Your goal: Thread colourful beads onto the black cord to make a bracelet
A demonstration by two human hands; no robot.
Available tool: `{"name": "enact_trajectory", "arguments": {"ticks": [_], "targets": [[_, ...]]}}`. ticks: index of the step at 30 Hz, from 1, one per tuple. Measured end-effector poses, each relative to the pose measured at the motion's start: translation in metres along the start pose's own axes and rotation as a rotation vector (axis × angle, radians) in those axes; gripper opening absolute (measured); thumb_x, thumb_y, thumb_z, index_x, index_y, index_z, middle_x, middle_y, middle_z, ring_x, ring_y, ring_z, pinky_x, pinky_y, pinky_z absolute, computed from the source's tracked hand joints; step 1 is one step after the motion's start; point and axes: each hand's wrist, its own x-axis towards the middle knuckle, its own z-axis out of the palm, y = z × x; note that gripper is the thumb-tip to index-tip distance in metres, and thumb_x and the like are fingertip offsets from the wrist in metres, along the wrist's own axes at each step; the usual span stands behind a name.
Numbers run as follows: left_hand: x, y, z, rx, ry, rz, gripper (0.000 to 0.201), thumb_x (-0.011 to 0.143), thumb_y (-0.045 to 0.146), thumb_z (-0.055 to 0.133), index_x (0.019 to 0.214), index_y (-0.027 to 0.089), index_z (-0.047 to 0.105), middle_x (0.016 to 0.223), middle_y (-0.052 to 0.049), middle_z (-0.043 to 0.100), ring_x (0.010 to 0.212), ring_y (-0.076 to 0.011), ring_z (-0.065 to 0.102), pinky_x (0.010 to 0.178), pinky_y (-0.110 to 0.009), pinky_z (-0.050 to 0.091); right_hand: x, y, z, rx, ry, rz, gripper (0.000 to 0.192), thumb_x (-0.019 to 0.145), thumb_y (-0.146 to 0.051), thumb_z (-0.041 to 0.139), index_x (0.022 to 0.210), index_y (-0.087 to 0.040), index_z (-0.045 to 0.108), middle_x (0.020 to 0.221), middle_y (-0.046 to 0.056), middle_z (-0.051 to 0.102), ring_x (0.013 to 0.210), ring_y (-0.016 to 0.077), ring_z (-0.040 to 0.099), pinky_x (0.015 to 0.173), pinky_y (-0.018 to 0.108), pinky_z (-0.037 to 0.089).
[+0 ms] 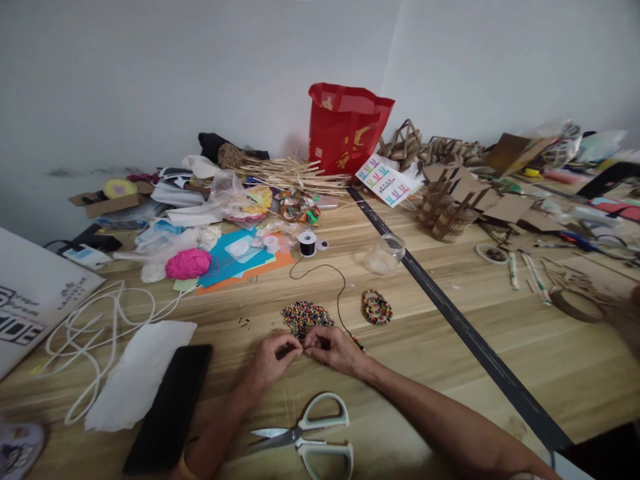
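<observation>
My left hand (273,360) and my right hand (336,349) meet fingertip to fingertip at the near edge of a pile of small multicoloured beads (306,316). Thumb and forefinger are pinched on each; whatever they grip is too small to make out. A black cord (341,293) runs from a spool of black cord (307,244) down to my right wrist, where a few beads sit on its end. Two or so beaded bracelets (377,308) lie to the right of the pile. White-handled scissors (305,430) rest partly open below my hands.
A black phone (170,407), white paper (145,370) and white cable (115,320) lie left. A glass jar (387,253) stands beyond the bracelets. Pink yarn (188,264), a red bag (345,130) and small wooden baskets (445,213) sit farther back. Another person's hand (627,320) shows far right.
</observation>
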Motion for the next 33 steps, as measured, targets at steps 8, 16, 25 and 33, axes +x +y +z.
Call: {"name": "enact_trajectory", "arguments": {"ticks": [8,16,25,33], "targets": [[0.0013,-0.0024,0.0007,-0.006,-0.005,-0.003,0.008,0.073,0.018,0.061,0.069,0.017,0.068,0.069,-0.004,0.068,0.068,-0.0170,0.063,0.065,-0.025,0.048,-0.0008,0.0003,-0.0016,-0.037,-0.003,-0.024,0.005,0.079,-0.014,0.057,0.076,-0.014,0.061,0.063,-0.004,0.050,0.058,0.0080,0.042,0.053,0.017,0.032],[0.0029,0.0012,-0.0002,-0.003,-0.019,0.041,0.011,0.074,0.017,0.060,0.065,0.017,0.068,0.067,-0.004,0.068,0.067,-0.0171,0.062,0.066,-0.026,0.047,-0.0008,0.0001,-0.0014,0.003,-0.013,-0.010,0.003,0.077,-0.016,0.060,0.077,-0.014,0.062,0.064,-0.004,0.050,0.058,0.0082,0.043,0.054,0.017,0.034],[0.0029,0.0024,-0.0030,0.002,-0.050,0.017,0.013,0.074,0.018,0.059,0.064,0.017,0.067,0.066,-0.004,0.068,0.066,-0.0170,0.062,0.066,-0.026,0.047,-0.0007,-0.0015,-0.0026,-0.068,-0.013,-0.022,0.007,0.078,-0.012,0.057,0.076,-0.014,0.063,0.066,-0.003,0.053,0.059,0.0085,0.045,0.055,0.018,0.035],[0.0005,-0.0046,-0.0057,-0.058,0.085,-0.089,0.012,0.073,0.022,0.059,0.067,0.017,0.067,0.065,-0.003,0.068,0.062,-0.0164,0.061,0.059,-0.024,0.047,0.0000,-0.0058,-0.0012,-0.015,-0.021,0.008,0.005,0.077,-0.013,0.057,0.073,-0.013,0.060,0.063,-0.004,0.050,0.057,0.0074,0.043,0.053,0.017,0.033]]}}
